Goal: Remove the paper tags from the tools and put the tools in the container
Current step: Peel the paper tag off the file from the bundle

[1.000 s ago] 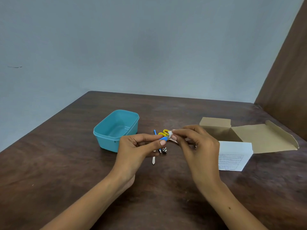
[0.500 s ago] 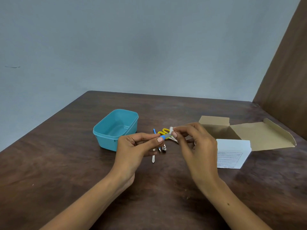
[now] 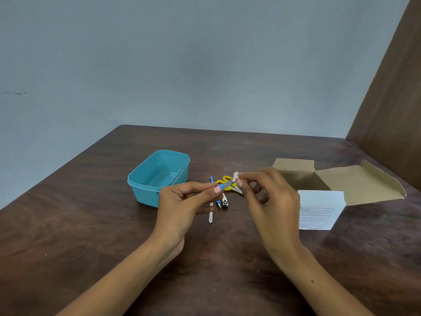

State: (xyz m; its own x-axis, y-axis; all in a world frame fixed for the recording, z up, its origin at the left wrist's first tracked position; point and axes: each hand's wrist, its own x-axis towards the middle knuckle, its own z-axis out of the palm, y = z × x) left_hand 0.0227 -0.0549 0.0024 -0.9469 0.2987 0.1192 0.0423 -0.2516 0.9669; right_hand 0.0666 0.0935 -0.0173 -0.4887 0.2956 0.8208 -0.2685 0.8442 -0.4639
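My left hand [image 3: 182, 201] pinches the blue handle of a small grey-bladed tool [image 3: 225, 185], held above the table. At the tool's far tip my right hand [image 3: 268, 197] pinches a small white paper tag [image 3: 235, 174]. Under my hands lie yellow-handled scissors [image 3: 225, 179], a thin blue stick [image 3: 211, 179], a metal nail clipper [image 3: 225, 201], a blue-handled pick [image 3: 218, 204] and a slim metal file [image 3: 210, 216]. The teal container [image 3: 145, 190] stands to the left, with nothing seen inside.
An open cardboard box [image 3: 341, 181] with a white printed front [image 3: 319, 210] lies at the right. A brown panel [image 3: 391, 99] rises at the far right. The dark wooden table [image 3: 91, 224] ends on the left and at the back before a grey wall.
My right hand has lifted the white tag up and slightly right, baring the grey blade. My left hand keeps hold of the blue handle.
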